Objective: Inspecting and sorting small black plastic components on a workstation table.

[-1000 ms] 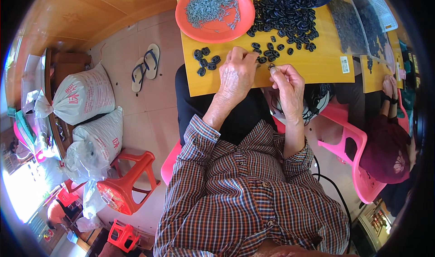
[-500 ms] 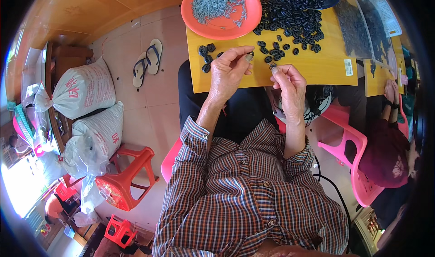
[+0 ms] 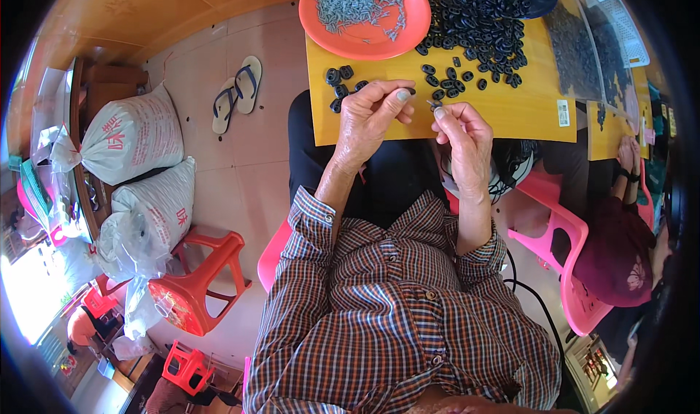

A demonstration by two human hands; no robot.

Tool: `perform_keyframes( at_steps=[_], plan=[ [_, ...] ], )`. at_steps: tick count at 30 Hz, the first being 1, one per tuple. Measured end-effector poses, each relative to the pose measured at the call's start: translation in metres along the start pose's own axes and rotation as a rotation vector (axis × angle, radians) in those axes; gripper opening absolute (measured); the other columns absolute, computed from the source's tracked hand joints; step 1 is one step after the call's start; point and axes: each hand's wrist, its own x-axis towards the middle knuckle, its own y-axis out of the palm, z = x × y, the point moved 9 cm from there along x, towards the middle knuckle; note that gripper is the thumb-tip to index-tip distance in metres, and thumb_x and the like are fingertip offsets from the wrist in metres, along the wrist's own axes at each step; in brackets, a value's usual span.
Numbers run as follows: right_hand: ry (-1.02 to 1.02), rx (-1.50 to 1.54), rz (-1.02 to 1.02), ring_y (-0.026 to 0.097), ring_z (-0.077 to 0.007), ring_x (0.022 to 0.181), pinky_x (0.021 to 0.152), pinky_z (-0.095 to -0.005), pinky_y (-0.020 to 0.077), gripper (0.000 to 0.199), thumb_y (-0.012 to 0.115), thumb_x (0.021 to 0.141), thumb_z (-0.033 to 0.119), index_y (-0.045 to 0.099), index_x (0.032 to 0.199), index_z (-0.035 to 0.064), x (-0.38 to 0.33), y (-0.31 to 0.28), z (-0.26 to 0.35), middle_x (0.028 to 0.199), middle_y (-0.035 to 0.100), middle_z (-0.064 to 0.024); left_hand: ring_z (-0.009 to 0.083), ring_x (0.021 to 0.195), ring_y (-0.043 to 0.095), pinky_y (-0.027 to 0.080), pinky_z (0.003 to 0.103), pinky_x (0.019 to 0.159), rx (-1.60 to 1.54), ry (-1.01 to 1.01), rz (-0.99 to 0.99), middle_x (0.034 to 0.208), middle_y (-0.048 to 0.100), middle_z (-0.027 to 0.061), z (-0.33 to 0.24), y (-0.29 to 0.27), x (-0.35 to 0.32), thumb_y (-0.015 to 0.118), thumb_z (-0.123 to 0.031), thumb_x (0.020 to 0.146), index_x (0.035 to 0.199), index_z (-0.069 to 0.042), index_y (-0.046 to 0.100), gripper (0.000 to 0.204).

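Observation:
Above the near edge of the yellow table [image 3: 510,126], both my hands are raised close together. My left hand [image 3: 367,121] pinches a small black oval piece [image 3: 410,90] between thumb and forefinger. Facing it, my right hand [image 3: 467,135] is closed on a small dark piece [image 3: 437,106]; a thin greyish tip shows beside it, too small to make out. Just beyond lie several loose black oval pieces with two holes [image 3: 453,84]. Left of my left hand sits a small cluster of similar black pieces [image 3: 340,91], partly covered by that hand.
A red plate [image 3: 321,35] of small grey screws [image 3: 357,5] stands at the far left of the table. Beside it spreads a heap of black pieces [image 3: 485,20]. Clear bags of dark parts [image 3: 572,49] lie right. Another person's hands [image 3: 628,153] rest at the far right.
The table and its contents sit slightly lower and further right in the picture. Both hands stay almost in place, still pinching; a thin greyish tip shows more clearly at my right fingertips.

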Motion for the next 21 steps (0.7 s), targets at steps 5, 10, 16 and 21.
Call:
perform_keyframes(
  at_steps=[5, 10, 16, 21],
  plan=[
    [-0.036, 0.026, 0.047, 0.046, -0.0035, 0.061, 0.059, -0.0173, 0.0369, 0.013, 0.063, 0.088, 0.015, 0.06, 0.084, 0.0028, 0.0, 0.01, 0.003, 0.071, 0.057, 0.0, 0.0168, 0.07, 0.066, 0.057, 0.029, 0.065, -0.166, -0.013, -0.046, 0.091, 0.066, 0.0135, 0.003, -0.004, 0.001, 0.056, -0.004, 0.092, 0.11, 0.006, 0.06, 0.021],
    [-0.035, 0.047, 0.058, 0.046, -0.0032, 0.06, 0.058, -0.0172, 0.037, 0.014, 0.063, 0.088, 0.016, 0.06, 0.084, 0.0028, 0.001, 0.017, 0.002, 0.072, 0.058, -0.0001, 0.019, 0.071, 0.066, 0.059, 0.032, 0.062, -0.307, -0.032, -0.077, 0.089, 0.065, 0.0138, 0.007, -0.01, 0.0, 0.055, 0.0, 0.091, 0.11, 0.006, 0.059, 0.02],
    [-0.056, 0.014, 0.054, 0.047, -0.0034, 0.06, 0.058, -0.0172, 0.0379, 0.015, 0.062, 0.088, 0.017, 0.061, 0.084, 0.0028, 0.003, 0.022, 0.006, 0.073, 0.058, -0.0003, 0.0163, 0.074, 0.065, 0.058, 0.028, 0.064, -0.283, -0.014, -0.019, 0.089, 0.063, 0.0093, 0.004, -0.008, -0.001, 0.058, 0.002, 0.088, 0.115, 0.005, 0.059, 0.027],
    [-0.05, -0.041, 0.056, 0.047, -0.0036, 0.06, 0.058, -0.017, 0.0386, 0.015, 0.062, 0.089, 0.018, 0.061, 0.085, 0.0034, 0.005, 0.026, 0.007, 0.073, 0.058, 0.0002, 0.014, 0.073, 0.064, 0.056, 0.025, 0.064, -0.273, -0.049, 0.023, 0.089, 0.061, 0.0071, 0.002, -0.006, -0.002, 0.06, 0.003, 0.087, 0.118, 0.004, 0.059, 0.032]
  ],
)
